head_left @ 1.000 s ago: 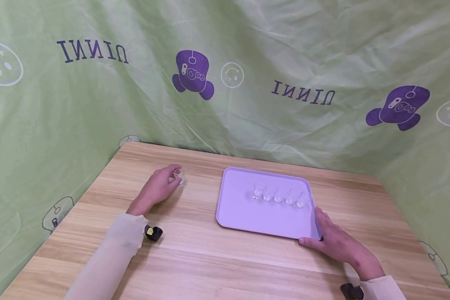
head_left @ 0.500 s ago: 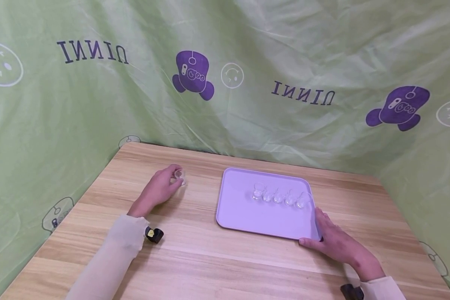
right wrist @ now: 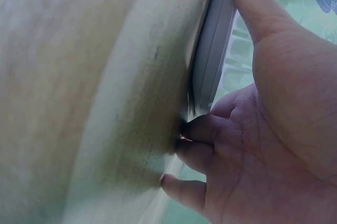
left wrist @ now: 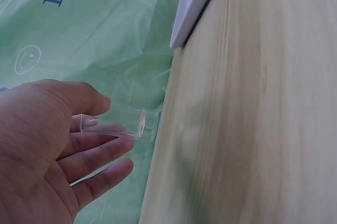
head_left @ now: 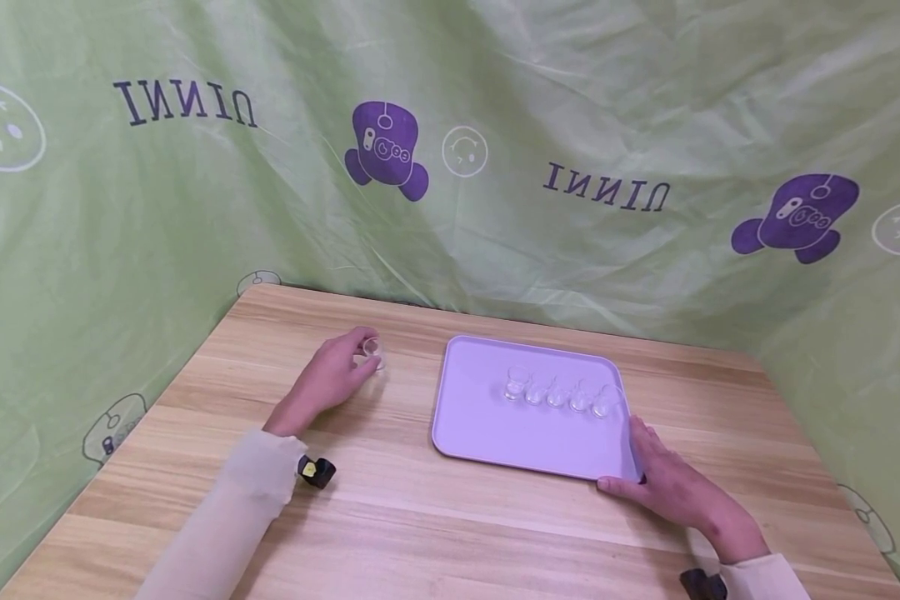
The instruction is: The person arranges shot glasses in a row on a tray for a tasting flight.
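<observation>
My left hand (head_left: 332, 372) pinches a small clear shot glass (head_left: 373, 350) upright between thumb and fingers. In the left wrist view the base of that glass is right at the tabletop, while two lower fingers reach past it. On the lilac tray (head_left: 510, 437), several matching clear glasses (head_left: 557, 395) stand in a slanting row. My right hand (head_left: 671, 479) holds the tray's near right corner, thumb along the front edge and fingers along the right side. From the right wrist, the fingertips (right wrist: 168, 181) show touching the table beside the tray's corner.
The wooden table (head_left: 420, 517) ends at a green printed curtain (head_left: 307, 208) along its back and sides. Bare wood lies between the left hand and the tray. A black wrist camera (head_left: 317, 472) sits at the left cuff, another at the right.
My left hand has slid a little to the right with the shot glass, nearer the tray. The right hand, the tray and the row of glasses have stayed put.
</observation>
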The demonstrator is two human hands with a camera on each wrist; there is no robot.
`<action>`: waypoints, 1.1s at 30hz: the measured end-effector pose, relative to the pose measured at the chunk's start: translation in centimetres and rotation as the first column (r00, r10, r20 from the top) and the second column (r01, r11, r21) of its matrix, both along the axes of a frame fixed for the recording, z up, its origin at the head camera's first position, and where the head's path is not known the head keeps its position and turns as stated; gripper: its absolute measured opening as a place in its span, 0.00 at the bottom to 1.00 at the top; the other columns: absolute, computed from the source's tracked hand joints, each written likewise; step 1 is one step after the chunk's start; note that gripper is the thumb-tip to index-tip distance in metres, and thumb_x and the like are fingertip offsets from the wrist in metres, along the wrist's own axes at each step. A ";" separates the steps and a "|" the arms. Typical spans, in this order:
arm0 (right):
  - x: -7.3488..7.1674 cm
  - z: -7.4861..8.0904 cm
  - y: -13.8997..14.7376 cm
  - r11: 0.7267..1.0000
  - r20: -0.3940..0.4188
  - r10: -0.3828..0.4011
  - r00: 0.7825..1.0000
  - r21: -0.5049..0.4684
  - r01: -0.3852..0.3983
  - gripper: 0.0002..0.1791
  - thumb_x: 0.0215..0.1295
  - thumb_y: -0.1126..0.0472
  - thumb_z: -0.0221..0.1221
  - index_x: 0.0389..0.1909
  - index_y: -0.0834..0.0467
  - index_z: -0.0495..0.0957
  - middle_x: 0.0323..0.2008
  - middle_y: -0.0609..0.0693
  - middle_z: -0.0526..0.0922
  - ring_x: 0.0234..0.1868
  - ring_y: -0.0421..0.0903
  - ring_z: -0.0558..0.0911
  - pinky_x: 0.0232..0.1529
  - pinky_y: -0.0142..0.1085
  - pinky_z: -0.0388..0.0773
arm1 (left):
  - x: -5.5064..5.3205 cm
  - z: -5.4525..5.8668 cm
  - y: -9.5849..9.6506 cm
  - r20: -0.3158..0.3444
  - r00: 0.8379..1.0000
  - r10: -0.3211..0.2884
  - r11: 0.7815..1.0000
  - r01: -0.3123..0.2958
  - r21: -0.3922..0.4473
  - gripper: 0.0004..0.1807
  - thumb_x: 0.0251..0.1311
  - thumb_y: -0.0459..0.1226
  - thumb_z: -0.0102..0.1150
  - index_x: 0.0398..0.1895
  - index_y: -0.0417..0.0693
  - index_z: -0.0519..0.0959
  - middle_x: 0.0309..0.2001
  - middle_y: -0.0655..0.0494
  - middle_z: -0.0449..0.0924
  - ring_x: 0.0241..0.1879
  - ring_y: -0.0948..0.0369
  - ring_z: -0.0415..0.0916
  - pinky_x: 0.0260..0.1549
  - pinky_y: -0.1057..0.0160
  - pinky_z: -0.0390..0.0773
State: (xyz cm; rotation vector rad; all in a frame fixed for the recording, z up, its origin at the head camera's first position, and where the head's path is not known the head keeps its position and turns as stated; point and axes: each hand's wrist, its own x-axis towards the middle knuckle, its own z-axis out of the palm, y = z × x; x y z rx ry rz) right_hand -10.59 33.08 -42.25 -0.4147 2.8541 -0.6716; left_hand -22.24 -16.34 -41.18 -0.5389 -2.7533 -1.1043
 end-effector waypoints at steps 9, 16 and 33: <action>0.0 0.1 0.1 1.000 0.011 -0.007 1.000 -0.015 0.007 0.66 0.64 0.36 0.67 0.76 0.78 0.39 0.73 0.83 0.45 0.73 0.80 0.49 0.68 0.71 0.52 | 0.3 0.4 2.0 -0.033 0.998 -0.051 0.998 0.052 0.031 0.21 0.67 0.35 0.65 0.59 0.34 0.78 0.47 0.47 0.85 0.49 0.49 0.83 0.48 0.49 0.83; 0.1 0.0 0.1 1.000 -0.003 -0.001 1.000 -0.024 0.001 0.65 0.64 0.38 0.67 0.77 0.77 0.39 0.73 0.83 0.46 0.72 0.81 0.50 0.67 0.72 0.52 | 0.6 0.8 3.7 -0.028 0.997 -0.067 0.997 0.068 0.043 0.21 0.67 0.37 0.66 0.59 0.35 0.78 0.46 0.50 0.85 0.49 0.52 0.83 0.47 0.52 0.83; -0.1 0.0 0.1 1.000 0.003 0.003 1.000 -0.020 -0.003 0.66 0.64 0.37 0.67 0.77 0.77 0.38 0.73 0.83 0.45 0.72 0.80 0.49 0.68 0.71 0.51 | 0.5 0.5 7.3 -0.047 0.990 -0.132 0.991 0.133 0.024 0.20 0.65 0.36 0.69 0.57 0.37 0.80 0.44 0.51 0.85 0.42 0.56 0.83 0.43 0.57 0.83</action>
